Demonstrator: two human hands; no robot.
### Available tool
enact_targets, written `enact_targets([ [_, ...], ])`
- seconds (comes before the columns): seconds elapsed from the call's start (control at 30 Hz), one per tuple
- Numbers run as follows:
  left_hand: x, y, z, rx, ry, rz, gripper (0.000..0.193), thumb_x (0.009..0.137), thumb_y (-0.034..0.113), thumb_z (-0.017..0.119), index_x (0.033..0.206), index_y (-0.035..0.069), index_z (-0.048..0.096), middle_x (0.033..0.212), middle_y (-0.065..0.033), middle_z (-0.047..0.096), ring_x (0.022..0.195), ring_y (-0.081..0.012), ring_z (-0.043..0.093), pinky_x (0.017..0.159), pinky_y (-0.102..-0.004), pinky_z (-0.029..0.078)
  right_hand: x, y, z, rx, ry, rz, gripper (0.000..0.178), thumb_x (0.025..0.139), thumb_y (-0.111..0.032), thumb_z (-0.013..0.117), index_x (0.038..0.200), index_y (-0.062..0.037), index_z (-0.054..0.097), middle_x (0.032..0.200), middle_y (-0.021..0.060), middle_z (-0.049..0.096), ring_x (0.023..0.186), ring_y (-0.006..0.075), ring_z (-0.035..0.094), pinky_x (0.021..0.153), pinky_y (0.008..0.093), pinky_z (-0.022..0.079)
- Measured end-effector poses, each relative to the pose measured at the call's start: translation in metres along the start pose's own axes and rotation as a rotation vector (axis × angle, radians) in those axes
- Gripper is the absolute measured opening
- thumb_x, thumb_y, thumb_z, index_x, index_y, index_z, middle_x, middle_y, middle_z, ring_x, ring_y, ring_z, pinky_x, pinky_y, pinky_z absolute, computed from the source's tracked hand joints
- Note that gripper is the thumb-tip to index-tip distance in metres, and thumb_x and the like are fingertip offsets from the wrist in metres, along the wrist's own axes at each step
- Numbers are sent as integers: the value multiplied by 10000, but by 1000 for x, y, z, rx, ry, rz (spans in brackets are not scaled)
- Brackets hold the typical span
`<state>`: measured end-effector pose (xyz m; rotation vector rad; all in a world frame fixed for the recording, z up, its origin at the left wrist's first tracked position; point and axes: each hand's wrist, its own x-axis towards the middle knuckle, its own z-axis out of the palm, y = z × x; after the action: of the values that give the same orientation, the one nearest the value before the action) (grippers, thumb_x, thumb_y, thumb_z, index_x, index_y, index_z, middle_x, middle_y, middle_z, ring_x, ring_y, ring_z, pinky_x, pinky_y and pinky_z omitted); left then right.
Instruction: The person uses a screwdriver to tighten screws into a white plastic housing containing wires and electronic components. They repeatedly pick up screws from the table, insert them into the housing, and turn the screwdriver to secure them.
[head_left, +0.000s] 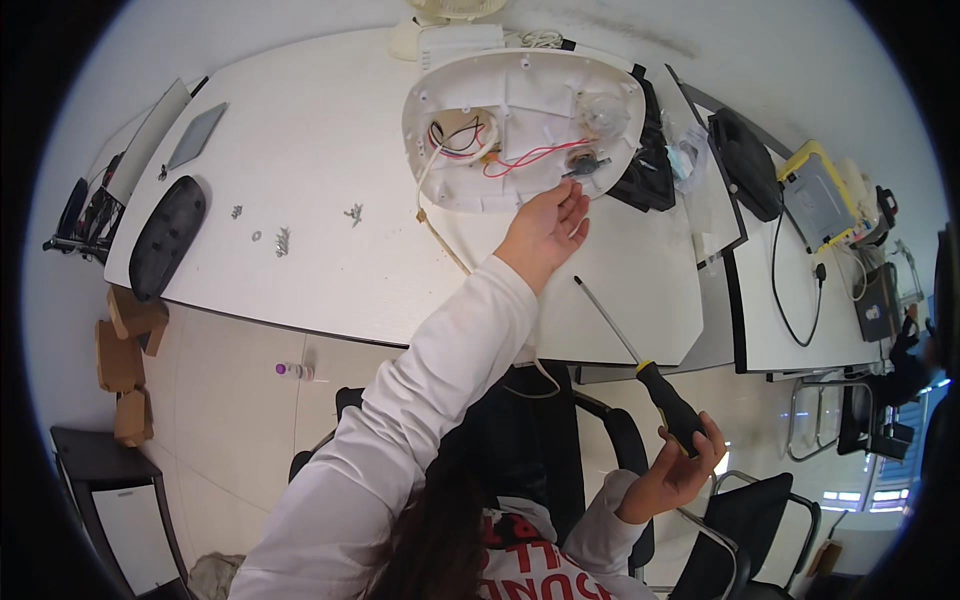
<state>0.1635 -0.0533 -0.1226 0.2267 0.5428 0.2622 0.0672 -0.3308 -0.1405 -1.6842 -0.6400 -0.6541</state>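
A white plastic housing (530, 85) lies with its hollow, ribbed inside facing up on the table. Red wires (540, 158) run across it from a bundle of coloured wires (460, 138) to a small dark part (585, 163) at its near right. My left hand (545, 232) reaches to that part, thumb and forefinger pinched at its edge; what they grip, if anything, is too small to tell. In my right hand (680, 475), off the table's near edge, is a screwdriver (672, 408) with a black and yellow handle, its tip pointing up and left.
Several small screws (283, 241) lie on the white table (330, 140), left of the housing. A black oval cover (168, 238) rests at the left edge. Beyond the housing's right side is an open black case (650, 165). A pale cord (440, 240) crosses the near table edge.
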Motion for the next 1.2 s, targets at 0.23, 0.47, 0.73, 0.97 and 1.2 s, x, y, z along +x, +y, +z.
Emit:
enact_targets([
  [0.23, -1, 1, 0, 37, -21, -2, 119, 928, 199, 513, 879, 111, 576, 832, 23, 598, 865, -133, 572, 820, -312, 410, 0, 0, -2, -6, -2, 8, 267, 889, -16, 504, 1152, -50, 476, 1223, 178, 453, 1029, 243, 533, 681, 271, 543],
  [0.47, 3, 0, -1, -7, -45, -12, 170, 948, 207, 459, 880, 96, 569, 808, 11, 584, 858, -149, 570, 808, -315, 414, -1, 2, -2, -8, 4, 28, 259, 898, -43, 500, 1156, -53, 473, 1227, 174, 452, 1019, 241, 543, 680, 268, 543],
  [0.73, 4, 2, -3, -25, -110, -31, 185, 944, 199, 441, 864, 84, 562, 816, -4, 588, 824, -157, 568, 779, -306, 417, -2, 3, -3, -23, 2, 47, 258, 904, -59, 502, 1160, -66, 465, 1224, 173, 454, 1012, 240, 546, 673, 268, 540],
  [0.97, 9, -3, -5, 0, -99, 20, 83, 919, 195, 501, 900, 138, 559, 833, 25, 571, 835, -143, 549, 776, -316, 405, -2, 3, -3, -15, -5, 50, 253, 903, -67, 514, 1153, -62, 472, 1222, 171, 456, 1014, 239, 544, 678, 269, 541],
  [1.2, 4, -6, -5, 39, -62, 39, 156, 947, 212, 472, 874, 122, 576, 799, 30, 581, 807, -126, 566, 761, -295, 423, -2, 2, -3, 2, -3, 64, 244, 899, -63, 521, 1140, -59, 482, 1220, 171, 461, 1014, 238, 547, 681, 268, 542],
])
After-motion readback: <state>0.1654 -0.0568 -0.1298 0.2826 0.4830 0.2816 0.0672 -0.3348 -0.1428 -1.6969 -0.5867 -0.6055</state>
